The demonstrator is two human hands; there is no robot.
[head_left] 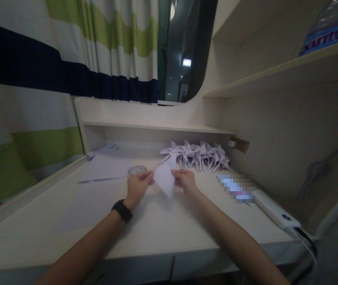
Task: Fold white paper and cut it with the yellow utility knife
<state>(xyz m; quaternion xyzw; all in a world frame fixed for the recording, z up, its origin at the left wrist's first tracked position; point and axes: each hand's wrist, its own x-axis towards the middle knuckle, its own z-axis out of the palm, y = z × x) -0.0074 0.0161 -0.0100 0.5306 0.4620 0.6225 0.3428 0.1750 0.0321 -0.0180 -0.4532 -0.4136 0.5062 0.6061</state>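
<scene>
Now: both of your hands are up over the desk, near its middle. Your left hand pinches the left edge of a folded paper, fingers and thumb closed on it. Your right hand pinches the right edge the same way. The paper is pale and roughly triangular, with its point hanging down. It is held between the two hands, just clear of the desk top.

A black wristband sits on your left wrist. Just behind the left hand, a small round disc lies on the desk, at the edge of some flat sheets. Behind the right hand, under the low shelf, a heap of folded paper figures lies against the back wall.

To your right, a white slab-shaped device lies near the desk edge with a cable at its near end. A bottle stands on the upper shelf, top right. A striped curtain hangs to the left.
</scene>
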